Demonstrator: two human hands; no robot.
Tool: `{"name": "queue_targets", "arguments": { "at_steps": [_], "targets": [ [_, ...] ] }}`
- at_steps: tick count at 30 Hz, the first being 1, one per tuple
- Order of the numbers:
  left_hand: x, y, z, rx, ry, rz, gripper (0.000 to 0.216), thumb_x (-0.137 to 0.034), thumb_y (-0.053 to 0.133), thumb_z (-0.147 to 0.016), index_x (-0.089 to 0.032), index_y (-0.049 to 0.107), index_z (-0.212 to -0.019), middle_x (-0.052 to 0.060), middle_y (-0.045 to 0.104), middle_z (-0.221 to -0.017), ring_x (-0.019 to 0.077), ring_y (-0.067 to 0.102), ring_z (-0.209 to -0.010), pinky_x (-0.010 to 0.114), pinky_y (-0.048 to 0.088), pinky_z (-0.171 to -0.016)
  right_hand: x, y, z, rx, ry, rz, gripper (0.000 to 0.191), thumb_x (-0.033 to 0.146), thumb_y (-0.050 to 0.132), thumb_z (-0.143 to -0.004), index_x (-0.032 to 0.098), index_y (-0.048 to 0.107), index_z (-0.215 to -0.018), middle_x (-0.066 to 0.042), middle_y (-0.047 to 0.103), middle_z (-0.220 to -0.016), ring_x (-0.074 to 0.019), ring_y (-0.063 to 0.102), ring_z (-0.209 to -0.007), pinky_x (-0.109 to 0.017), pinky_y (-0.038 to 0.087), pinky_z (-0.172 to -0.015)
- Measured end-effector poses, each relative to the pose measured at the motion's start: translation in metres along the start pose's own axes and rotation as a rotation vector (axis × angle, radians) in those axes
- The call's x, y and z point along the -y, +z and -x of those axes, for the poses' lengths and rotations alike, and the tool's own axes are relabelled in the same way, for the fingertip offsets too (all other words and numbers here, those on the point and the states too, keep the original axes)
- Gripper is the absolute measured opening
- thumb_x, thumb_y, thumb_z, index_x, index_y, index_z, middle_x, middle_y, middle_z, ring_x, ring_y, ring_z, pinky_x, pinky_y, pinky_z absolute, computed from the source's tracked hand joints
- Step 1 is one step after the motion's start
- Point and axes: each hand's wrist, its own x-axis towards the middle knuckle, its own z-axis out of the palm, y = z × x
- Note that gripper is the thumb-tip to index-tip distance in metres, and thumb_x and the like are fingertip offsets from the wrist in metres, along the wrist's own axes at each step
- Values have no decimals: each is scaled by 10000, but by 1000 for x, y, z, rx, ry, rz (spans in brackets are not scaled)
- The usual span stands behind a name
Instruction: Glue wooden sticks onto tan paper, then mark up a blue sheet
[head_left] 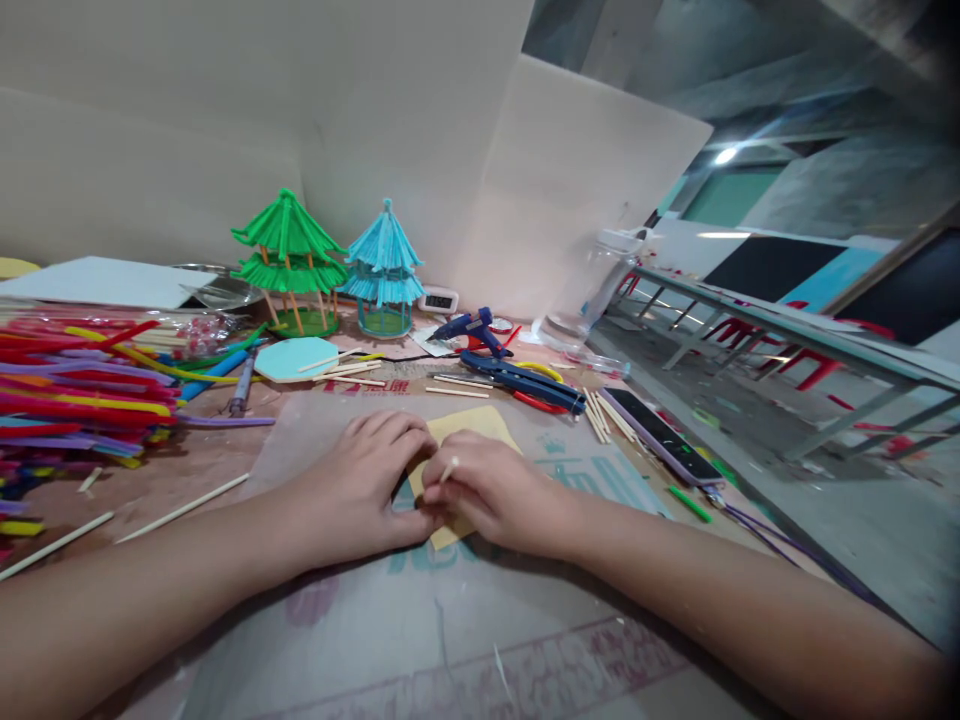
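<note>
Yellow and flat, a sheet (484,422) lies at the centre of the frame, partly hidden by both hands, so its full outline is hard to make out. The right hand (487,490) is closed, a pale stick (449,468) poking from its curled fingers, its other end hidden. The left hand (375,480) is half curled over the sheet's left side; whether it grips anything I cannot tell.

Fuzzy pipe cleaners (90,400) are cut off at the left edge. Upper left of centre stand two tiered, pointed-roof models, one green (289,265), one blue (386,265), ribbed in texture. Translucent printed plastic (337,620) covers much of the reddish-brown surface (199,475). At the right of the frame, a long table (787,330) and red stools (817,372) blur above a grey floor (720,420).
</note>
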Motion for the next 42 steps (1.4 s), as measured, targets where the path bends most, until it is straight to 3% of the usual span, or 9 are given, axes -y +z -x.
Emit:
{"name": "queue_targets", "arguments": {
  "at_steps": [3,8,12,16,20,30,34,39,42],
  "targets": [
    [-2,-1,0,15,-36,-8,409,-473,703,-792,-209,612,-1092,98,595,-1225,344,521,-1200,516,415,-1049,-5,0,-1,-63,160,73,133,141,544,-937,188,612,-832,-57,696,-791,-189,612,-746,-291,463,-708],
    [-4,-3,0,25,-34,5,364,-467,689,-806,-195,613,-1035,97,596,-1188,332,525,-1181,504,423,-1035,-8,-1,1,-42,101,-84,145,165,515,-966,193,607,-858,-48,714,-839,-175,642,-795,-282,486,-754],
    [-3,-2,-1,24,-42,0,411,-468,711,-789,-201,607,-1084,97,588,-1221,338,515,-1199,515,412,-1047,-9,-2,1,-64,196,21,146,160,518,-948,193,602,-834,-54,702,-800,-189,626,-754,-294,470,-708],
    [-2,-1,-1,3,-22,4,351,-454,696,-803,-201,606,-1029,88,602,-1180,324,529,-1179,501,424,-1038,-8,-2,1,-15,80,-47,143,191,511,-968,193,606,-861,-53,706,-834,-180,627,-779,-288,475,-735],
    [-2,-1,0,19,-28,-15,412,-493,697,-804,-199,604,-1077,105,588,-1237,342,516,-1208,523,416,-1045,-9,-2,1,-26,181,18,147,165,516,-948,195,605,-835,-51,702,-800,-187,623,-763,-294,466,-721],
    [-1,-1,0,6,-21,1,399,-482,693,-805,-200,613,-1075,103,602,-1209,352,532,-1193,529,426,-1041,-2,-2,1,-29,189,-5,147,159,502,-960,194,597,-853,-58,700,-829,-194,626,-792,-303,477,-736],
    [0,0,0,-8,11,-3,382,-454,693,-816,-202,604,-1089,106,604,-1219,336,534,-1199,513,428,-1049,3,-2,2,47,20,-68,146,157,502,-970,200,589,-861,-59,688,-835,-192,616,-812,-298,482,-753],
    [-1,-1,0,7,-18,-8,393,-471,699,-810,-210,605,-1089,102,600,-1225,344,531,-1199,522,431,-1039,-5,-1,2,-44,177,25,142,139,500,-954,193,578,-849,-63,690,-817,-196,615,-769,-304,475,-725],
    [-2,-2,0,-6,-5,0,322,-442,683,-819,-211,603,-1029,94,612,-1188,331,537,-1185,512,433,-1037,-6,-2,1,5,104,-55,146,169,492,-979,193,583,-869,-60,698,-856,-184,629,-806,-293,485,-758]
  ]
}}
